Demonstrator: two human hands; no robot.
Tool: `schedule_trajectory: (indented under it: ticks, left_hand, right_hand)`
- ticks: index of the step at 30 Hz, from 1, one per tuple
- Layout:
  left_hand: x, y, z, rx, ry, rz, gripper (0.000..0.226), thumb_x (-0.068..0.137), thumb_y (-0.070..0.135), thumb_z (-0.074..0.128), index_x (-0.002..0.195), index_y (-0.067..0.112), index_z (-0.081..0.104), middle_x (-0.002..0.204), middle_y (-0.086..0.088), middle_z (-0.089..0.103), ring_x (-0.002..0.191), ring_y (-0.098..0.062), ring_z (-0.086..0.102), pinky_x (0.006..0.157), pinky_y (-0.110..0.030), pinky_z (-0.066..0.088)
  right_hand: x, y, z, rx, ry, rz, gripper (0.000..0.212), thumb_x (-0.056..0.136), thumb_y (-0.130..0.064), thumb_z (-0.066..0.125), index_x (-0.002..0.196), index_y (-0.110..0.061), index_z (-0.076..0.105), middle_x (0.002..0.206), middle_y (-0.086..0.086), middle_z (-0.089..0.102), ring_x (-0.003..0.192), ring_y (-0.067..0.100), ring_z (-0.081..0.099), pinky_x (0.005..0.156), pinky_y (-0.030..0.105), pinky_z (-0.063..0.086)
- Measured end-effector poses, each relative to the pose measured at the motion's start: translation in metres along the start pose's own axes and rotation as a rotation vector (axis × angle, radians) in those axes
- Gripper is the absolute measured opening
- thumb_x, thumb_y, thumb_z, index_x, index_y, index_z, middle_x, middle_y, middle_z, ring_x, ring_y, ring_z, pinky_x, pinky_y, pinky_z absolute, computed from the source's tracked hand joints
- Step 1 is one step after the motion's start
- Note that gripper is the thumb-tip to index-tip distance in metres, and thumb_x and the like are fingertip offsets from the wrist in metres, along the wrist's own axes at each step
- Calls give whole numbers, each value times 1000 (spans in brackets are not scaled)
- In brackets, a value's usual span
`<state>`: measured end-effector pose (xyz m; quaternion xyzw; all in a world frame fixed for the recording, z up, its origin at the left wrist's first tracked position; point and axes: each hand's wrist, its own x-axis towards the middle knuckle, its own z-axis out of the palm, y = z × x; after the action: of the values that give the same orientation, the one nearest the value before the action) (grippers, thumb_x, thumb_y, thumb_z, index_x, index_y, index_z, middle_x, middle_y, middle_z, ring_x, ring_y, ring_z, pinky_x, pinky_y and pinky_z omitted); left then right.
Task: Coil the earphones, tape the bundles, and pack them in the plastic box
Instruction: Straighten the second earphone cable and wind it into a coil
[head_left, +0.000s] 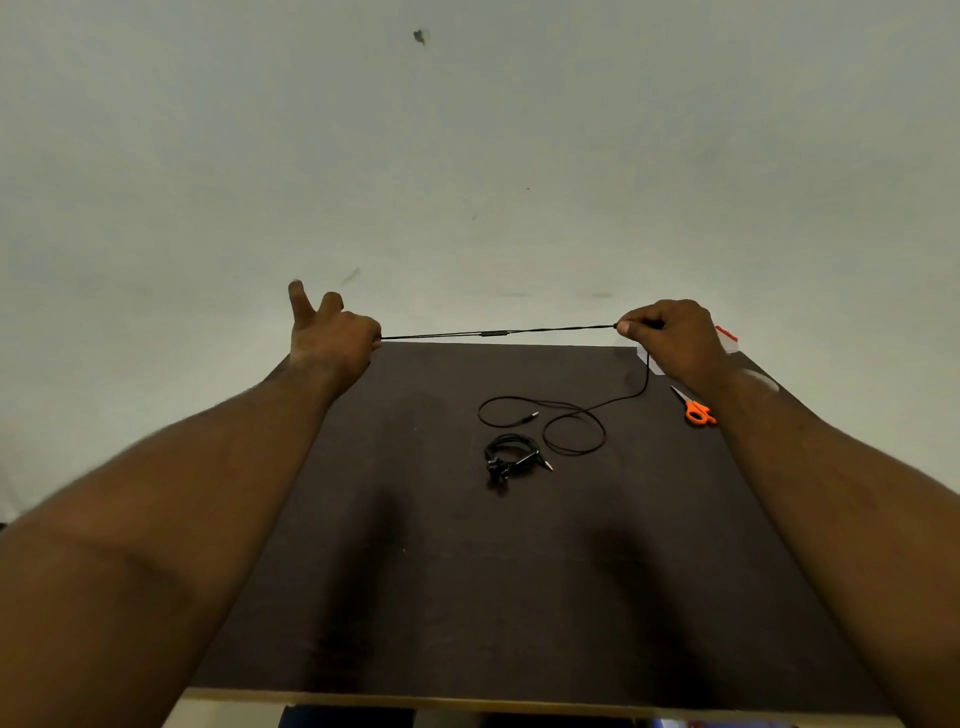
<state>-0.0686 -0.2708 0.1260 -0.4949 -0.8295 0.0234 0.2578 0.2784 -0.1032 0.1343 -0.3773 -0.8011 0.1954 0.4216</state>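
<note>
A person's left hand (332, 332), at nine o'clock above the far edge of the dark brown wooden table (415, 597), pinches one end of a thin black earphone cable (496, 333), its index and middle fingers sticking up free. The right hand (672, 335), at three o'clock, curls its fingers round the same cable and nips it between thumb and forefinger. Between the two hands the cable is drawn taut, an inline control pod near its middle. From the right hand the slack drops to the table and lies in loose loops toward the centre, ending in a silver jack plug (532, 415).

Just nearer the viewer, at six o'clock of those loops, sits a second pair of black earphones (511, 457), already coiled into a small bundle.

The cable looks light, limp and springy, likely to slip or uncoil if released; holding near the earbuds and winding around the fingers seems the safest grip.

Orange-handled scissors (696, 409) lie beside the right wrist. A clear plastic box with a red part (727, 340) peeks from behind that hand. No writing or brand is legible.
</note>
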Motion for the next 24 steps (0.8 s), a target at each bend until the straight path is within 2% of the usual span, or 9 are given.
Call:
schedule_trajectory:
  ticks: [6, 9, 14, 16, 18, 20, 22, 23, 24]
  left_hand:
    - [-4, 4, 1, -30, 25, 10, 18, 96, 29, 50, 103, 30, 66, 99, -1, 65, 124, -19, 39, 111, -57, -3]
    - [-3, 0, 1, -94, -4, 0, 16, 95, 25, 51, 97, 29, 66, 94, 1, 66, 121, -18, 41, 110, -55, -4]
    - [-4, 2, 11, -446, -209, -109, 29, 89, 8, 46, 82, 25, 68, 75, 14, 70, 89, -9, 62, 100, -52, 12]
    - [-8, 1, 24, -489, -299, -113, 23, 91, 15, 52, 82, 22, 72, 80, 11, 72, 90, -13, 63, 100, -47, 22]
    - [-12, 0, 34, -555, -487, -52, 21, 92, 27, 60, 92, 11, 74, 95, -6, 73, 100, -25, 63, 89, -34, 37]
    - [-15, 6, 33, -496, -646, 14, 43, 90, 36, 63, 117, 2, 63, 121, -14, 63, 115, -30, 57, 89, -30, 43]
    - [-13, 20, 19, -541, -539, 43, 54, 90, 36, 61, 134, 6, 51, 136, -12, 54, 123, -30, 52, 99, -34, 43]
    - [-12, 31, 8, -698, -444, 43, 49, 93, 31, 59, 134, 6, 52, 134, -13, 55, 117, -29, 58, 94, -34, 47]
    - [-10, 45, -3, -923, -367, 27, 40, 96, 24, 56, 131, 5, 55, 128, -13, 59, 102, -28, 67, 81, -31, 52]
  right_hand:
    - [-4, 4, -1, -38, -5, 5, 17, 88, -17, 67, 99, -7, 75, 101, 7, 72, 90, 10, 59, 70, 7, 36]
    - [-8, 7, 1, -36, -3, 14, 16, 88, -16, 67, 98, -8, 75, 101, 7, 73, 95, 14, 62, 75, 13, 39]
    - [-11, 2, 15, -62, 1, 18, 17, 88, -17, 66, 99, -7, 75, 96, 2, 69, 88, 8, 57, 65, -5, 33]
    - [-13, -5, 24, -94, -35, -24, 14, 88, -17, 67, 96, -10, 76, 93, 3, 69, 86, 10, 58, 71, 3, 39]
    - [-15, -13, 35, -127, -80, -79, 12, 87, -18, 68, 93, -11, 77, 90, 7, 69, 85, 16, 60, 77, 20, 46]
    - [-19, -21, 47, -133, -127, -125, 12, 87, -17, 68, 93, -10, 76, 87, 6, 67, 82, 14, 58, 72, 15, 43]
    - [-19, -28, 58, -132, -154, -163, 13, 88, -17, 67, 95, -10, 76, 85, 3, 64, 81, 11, 56, 68, 7, 36]
    - [-19, -32, 62, -132, -163, -174, 14, 88, -17, 67, 96, -10, 76, 85, 2, 63, 81, 11, 56, 67, 6, 35]
    - [-19, -36, 66, -130, -171, -186, 14, 88, -17, 67, 96, -10, 76, 84, 1, 62, 80, 10, 55, 67, 5, 34]
